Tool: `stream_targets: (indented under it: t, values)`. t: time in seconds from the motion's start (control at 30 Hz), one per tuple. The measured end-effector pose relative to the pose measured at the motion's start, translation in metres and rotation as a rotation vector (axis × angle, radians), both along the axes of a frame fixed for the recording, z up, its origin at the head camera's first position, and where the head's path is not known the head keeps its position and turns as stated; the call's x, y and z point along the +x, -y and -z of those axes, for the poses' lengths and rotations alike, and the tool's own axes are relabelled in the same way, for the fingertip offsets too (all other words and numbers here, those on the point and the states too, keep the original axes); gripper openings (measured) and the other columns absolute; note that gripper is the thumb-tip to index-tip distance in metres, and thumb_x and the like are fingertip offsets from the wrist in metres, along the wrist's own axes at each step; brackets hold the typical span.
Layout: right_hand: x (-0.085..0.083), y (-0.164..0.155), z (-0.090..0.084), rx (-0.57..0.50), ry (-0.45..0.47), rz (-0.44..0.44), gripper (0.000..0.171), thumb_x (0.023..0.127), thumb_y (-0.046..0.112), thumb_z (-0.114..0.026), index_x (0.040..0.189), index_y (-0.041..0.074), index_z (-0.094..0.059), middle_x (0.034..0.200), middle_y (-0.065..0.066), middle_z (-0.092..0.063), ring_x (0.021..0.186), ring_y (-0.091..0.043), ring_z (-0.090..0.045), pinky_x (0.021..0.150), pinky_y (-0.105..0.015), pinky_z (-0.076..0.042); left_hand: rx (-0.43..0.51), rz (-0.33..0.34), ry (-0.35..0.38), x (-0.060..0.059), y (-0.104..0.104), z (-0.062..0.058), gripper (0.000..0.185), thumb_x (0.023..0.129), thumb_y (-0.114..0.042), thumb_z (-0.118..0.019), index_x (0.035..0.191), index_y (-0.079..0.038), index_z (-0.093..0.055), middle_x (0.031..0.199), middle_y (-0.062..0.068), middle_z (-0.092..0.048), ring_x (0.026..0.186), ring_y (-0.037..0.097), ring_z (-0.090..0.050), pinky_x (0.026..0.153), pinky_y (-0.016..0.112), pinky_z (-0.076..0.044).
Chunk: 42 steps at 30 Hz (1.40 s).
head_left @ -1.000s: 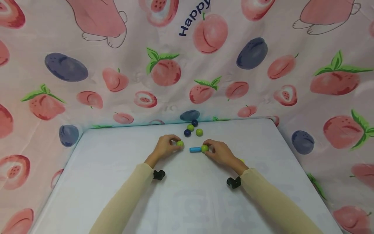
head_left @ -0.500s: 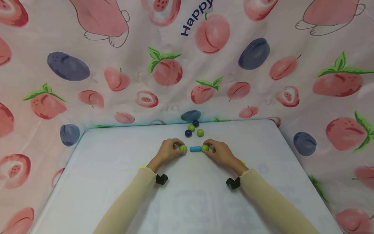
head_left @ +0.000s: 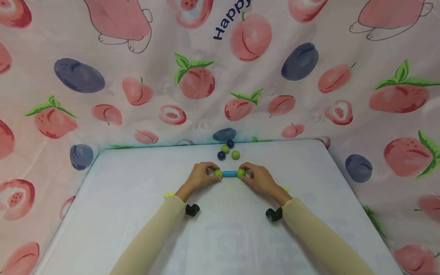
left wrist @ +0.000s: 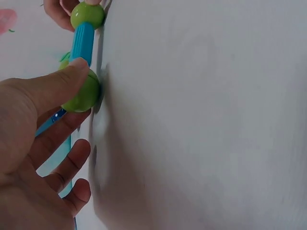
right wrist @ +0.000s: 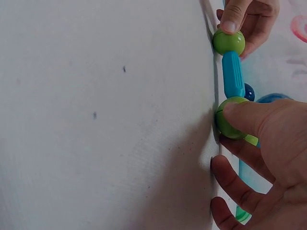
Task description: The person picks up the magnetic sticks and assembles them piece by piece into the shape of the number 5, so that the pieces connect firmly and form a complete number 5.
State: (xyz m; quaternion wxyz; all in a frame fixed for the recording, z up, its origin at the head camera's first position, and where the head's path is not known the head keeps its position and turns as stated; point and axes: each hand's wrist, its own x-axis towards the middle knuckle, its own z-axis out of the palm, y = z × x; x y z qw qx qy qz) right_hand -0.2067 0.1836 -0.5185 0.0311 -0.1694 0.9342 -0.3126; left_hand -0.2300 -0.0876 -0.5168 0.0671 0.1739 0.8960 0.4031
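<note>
A short blue rod (head_left: 229, 174) lies on the white bench (head_left: 137, 214) with a green ball at each end — the left hand (head_left: 199, 178) pinches the left ball (head_left: 218, 173), the right hand (head_left: 259, 179) pinches the right ball (head_left: 241, 172), fingers curled round each. Four loose balls (head_left: 228, 150) sit just behind.

Bright, even light with soft shadows; the wrist views look slightly blurred, perhaps from closeness.

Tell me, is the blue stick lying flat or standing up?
Lying flat. The blue stick rests on the table, a green ball at each end, held by the left hand and right hand.
</note>
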Motion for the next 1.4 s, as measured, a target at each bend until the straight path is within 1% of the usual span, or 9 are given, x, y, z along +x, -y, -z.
stream_targets:
  t: [0.23,0.57,0.87,1.1,1.27,1.4]
  values:
    - [0.0009,0.0008,-0.0023,0.001,0.008,0.004,0.038,0.096,0.021,-0.075,0.132,0.017,-0.065,0.122,-0.002,-0.07,0.077,-0.015,-0.053,0.069,-0.032,-0.044,-0.001,0.002,-0.003,0.0006,-0.0022,-0.0014,0.032,0.083,-0.023,-0.088,0.113,-0.015,-0.077,0.101,-0.003,-0.072,0.081,0.016,-0.052,0.073,0.031,-0.042]
    - [0.0014,0.0018,-0.0039,0.013,0.005,0.014,0.038,0.096,0.021,-0.075,0.132,0.017,-0.065,0.123,-0.001,-0.07,0.078,-0.015,-0.053,0.071,-0.033,-0.044,-0.002,0.011,-0.004,0.0003,-0.0014,-0.0024,0.032,0.084,-0.023,-0.088,0.113,-0.015,-0.077,0.103,-0.003,-0.073,0.085,0.018,-0.054,0.077,0.032,-0.043]
    - [0.0022,0.0008,-0.0047,0.008,0.001,0.004,0.038,0.096,0.02,-0.074,0.132,0.016,-0.065,0.119,-0.001,-0.069,0.08,-0.015,-0.054,0.072,-0.032,-0.045,-0.001,0.015,0.002,-0.0007,-0.0018,-0.0026,0.032,0.084,-0.024,-0.087,0.114,-0.015,-0.077,0.104,-0.003,-0.073,0.086,0.018,-0.054,0.077,0.032,-0.044]
    - [0.001,0.001,-0.0051,0.007,0.0,-0.014,0.037,0.096,0.019,-0.074,0.132,0.016,-0.065,0.119,-0.002,-0.07,0.079,-0.014,-0.055,0.071,-0.032,-0.046,0.0,0.02,0.007,-0.0013,-0.0006,-0.0035,0.032,0.084,-0.024,-0.087,0.113,-0.015,-0.077,0.104,-0.003,-0.072,0.087,0.019,-0.054,0.078,0.032,-0.043]
    - [-0.0008,0.0041,-0.0073,0.012,0.022,-0.009,0.038,0.097,0.019,-0.073,0.133,0.016,-0.065,0.119,-0.004,-0.069,0.078,-0.015,-0.055,0.07,-0.032,-0.046,0.003,0.021,0.007,-0.0031,0.0014,-0.0029,0.033,0.085,-0.023,-0.086,0.115,-0.014,-0.076,0.105,-0.002,-0.072,0.089,0.02,-0.055,0.079,0.033,-0.044]
    - [-0.0038,0.0085,-0.0086,0.03,0.039,0.009,0.038,0.098,0.02,-0.073,0.134,0.017,-0.064,0.123,-0.003,-0.069,0.081,-0.015,-0.056,0.072,-0.033,-0.047,-0.002,0.017,0.01,-0.0049,0.0029,-0.0035,0.034,0.085,-0.022,-0.086,0.116,-0.013,-0.076,0.107,-0.001,-0.072,0.089,0.021,-0.056,0.08,0.034,-0.045]
